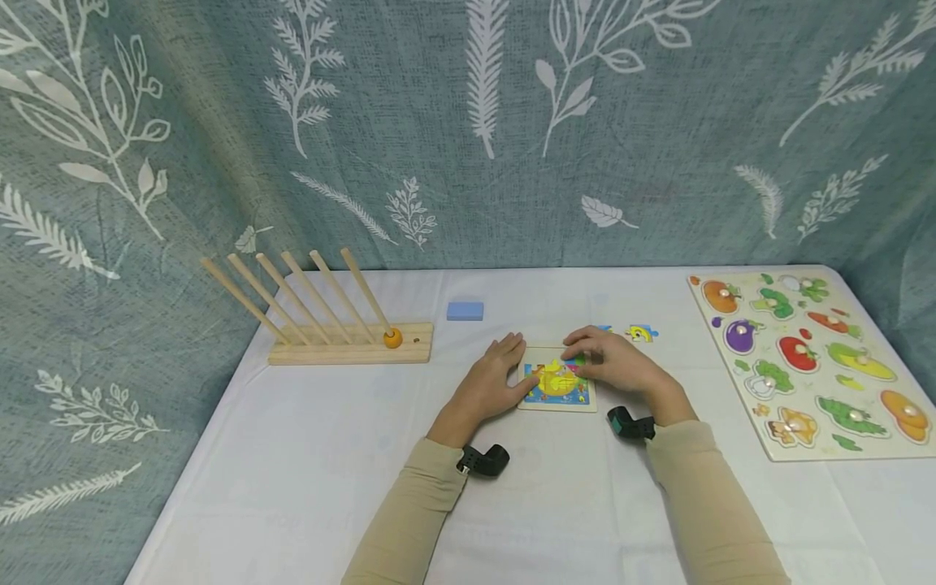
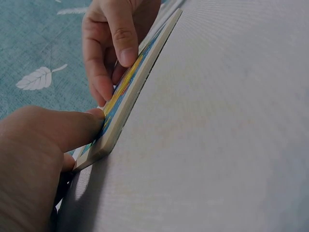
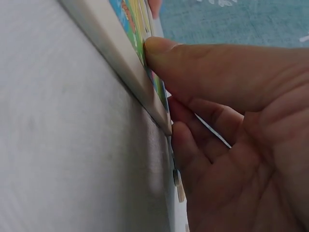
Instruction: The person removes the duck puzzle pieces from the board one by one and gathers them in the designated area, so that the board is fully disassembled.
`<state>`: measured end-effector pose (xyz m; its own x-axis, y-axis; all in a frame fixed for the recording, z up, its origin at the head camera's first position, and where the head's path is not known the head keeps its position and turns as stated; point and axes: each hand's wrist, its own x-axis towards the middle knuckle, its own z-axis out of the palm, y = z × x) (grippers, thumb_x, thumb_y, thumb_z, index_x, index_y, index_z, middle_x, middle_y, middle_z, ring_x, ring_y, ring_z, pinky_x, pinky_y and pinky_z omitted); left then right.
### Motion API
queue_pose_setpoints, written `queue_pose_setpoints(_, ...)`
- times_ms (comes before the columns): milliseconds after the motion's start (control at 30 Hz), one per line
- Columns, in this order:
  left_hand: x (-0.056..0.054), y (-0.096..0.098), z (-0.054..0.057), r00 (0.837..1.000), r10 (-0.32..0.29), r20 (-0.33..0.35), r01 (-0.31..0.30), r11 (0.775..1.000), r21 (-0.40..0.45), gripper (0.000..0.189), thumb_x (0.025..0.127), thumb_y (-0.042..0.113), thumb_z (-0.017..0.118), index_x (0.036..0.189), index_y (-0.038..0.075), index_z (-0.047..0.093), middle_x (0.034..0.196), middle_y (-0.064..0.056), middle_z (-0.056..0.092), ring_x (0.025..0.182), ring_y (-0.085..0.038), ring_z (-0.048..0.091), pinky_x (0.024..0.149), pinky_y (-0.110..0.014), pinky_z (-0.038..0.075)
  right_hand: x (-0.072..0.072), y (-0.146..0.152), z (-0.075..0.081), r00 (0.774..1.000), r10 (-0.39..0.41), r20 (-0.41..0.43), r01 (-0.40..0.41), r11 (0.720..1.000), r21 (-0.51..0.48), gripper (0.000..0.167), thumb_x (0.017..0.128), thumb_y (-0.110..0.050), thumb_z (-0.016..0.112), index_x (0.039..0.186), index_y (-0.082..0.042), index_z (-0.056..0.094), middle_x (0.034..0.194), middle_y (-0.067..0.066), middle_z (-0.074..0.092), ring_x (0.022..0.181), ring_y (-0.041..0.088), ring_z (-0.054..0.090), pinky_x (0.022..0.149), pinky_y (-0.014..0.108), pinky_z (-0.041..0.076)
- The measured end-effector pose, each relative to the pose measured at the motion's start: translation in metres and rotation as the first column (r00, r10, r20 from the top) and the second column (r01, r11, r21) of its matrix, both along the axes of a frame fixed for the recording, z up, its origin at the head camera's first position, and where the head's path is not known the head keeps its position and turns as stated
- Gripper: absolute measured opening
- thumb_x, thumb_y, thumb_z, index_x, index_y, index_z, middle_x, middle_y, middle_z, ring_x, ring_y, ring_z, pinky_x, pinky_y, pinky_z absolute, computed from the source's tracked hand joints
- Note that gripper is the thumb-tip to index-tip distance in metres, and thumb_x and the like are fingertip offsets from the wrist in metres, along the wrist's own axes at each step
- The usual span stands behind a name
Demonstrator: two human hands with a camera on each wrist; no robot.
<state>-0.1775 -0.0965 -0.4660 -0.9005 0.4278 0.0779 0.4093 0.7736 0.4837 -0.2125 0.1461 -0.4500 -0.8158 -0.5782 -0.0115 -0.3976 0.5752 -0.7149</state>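
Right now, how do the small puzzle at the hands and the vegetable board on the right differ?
Size: the small puzzle is much smaller than the vegetable board.
Picture: the small puzzle shows a yellow figure over blue; the vegetable board shows separate vegetables on a pale ground.
Contact: the left hand and right hand touch the small puzzle; neither touches the vegetable board.
Shared: pale edges, bright colors.

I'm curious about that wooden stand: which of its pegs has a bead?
The rightmost peg in the head view: an orange bead sits at its base, while the other five pegs are bare.
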Motion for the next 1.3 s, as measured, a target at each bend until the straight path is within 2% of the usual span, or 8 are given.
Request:
queue_pose_setpoints(300,0.0005,0.0000,-0.0001,1.000,-0.005,-0.006,0.005,1.000,0.007,0.067,0.092,0.040,0.058,0.142,-0.002,0.039,0.151,-0.013,0.035,0.143,-0.024,0.028,0.120,-0.036,0.023,0.0019,-0.0036,0.0038,1.000,-0.019,-0.005,0.019,1.000,-0.010,0.017,0.085,-0.007,0.069,0.101,-0.012,0.069,0.118,0.010,0.055,0.114,0.031,0.051,0.100,0.053,0.042)
queue_pose_setpoints(467,0.0010,0.0005,-0.0005,1.000,0.001,-0.004,-0.001,1.000,0.008,0.067,0.092,0.039,0.059,0.142,-0.002,0.039,0.151,-0.013,0.036,0.143,-0.024,0.028,0.120,-0.036,0.023,0.0020,-0.0026,0.0026,0.999,-0.028,-0.019,0.027,0.999,-0.030,0.021,0.085,-0.003,0.067,0.105,-0.011,0.067,0.115,0.010,0.058,0.108,0.027,0.053,0.095,0.048,0.045)
queue_pose_setpoints(700,0.0012,0.0009,-0.0004,1.000,0.012,0.007,-0.012,1.000,0.006,0.068,0.092,0.040,0.058,0.142,-0.002,0.039,0.151,-0.012,0.035,0.143,-0.023,0.028,0.120,-0.035,0.022,0.0010,-0.0025,0.0002,0.997,-0.076,0.026,0.078,0.995,-0.061,0.032,0.086,0.002,0.063,0.117,-0.006,0.062,0.122,0.012,0.059,0.119,0.030,0.052,0.105,0.050,0.042)
queue_pose_setpoints(967,0.0012,0.0007,-0.0002,1.000,0.008,-0.003,-0.008,1.000,0.005,0.067,0.092,0.039,0.058,0.142,-0.002,0.040,0.151,-0.012,0.035,0.143,-0.023,0.028,0.120,-0.035,0.022,0.0023,-0.0028,0.0009,0.995,-0.101,0.010,0.101,0.994,-0.038,0.033,0.087,-0.001,0.063,0.120,-0.005,0.062,0.122,0.013,0.060,0.117,0.031,0.053,0.101,0.050,0.045)
queue_pose_setpoints(1300,0.0009,0.0008,-0.0015,1.000,0.008,-0.007,-0.008,1.000,0.000,0.067,0.092,0.040,0.058,0.142,-0.002,0.040,0.151,-0.012,0.035,0.143,-0.023,0.028,0.120,-0.035,0.022,0.0019,-0.0023,0.0022,0.998,-0.070,-0.008,0.070,0.997,-0.015,0.036,0.087,-0.003,0.064,0.122,-0.007,0.063,0.123,0.012,0.058,0.118,0.030,0.053,0.103,0.052,0.043)
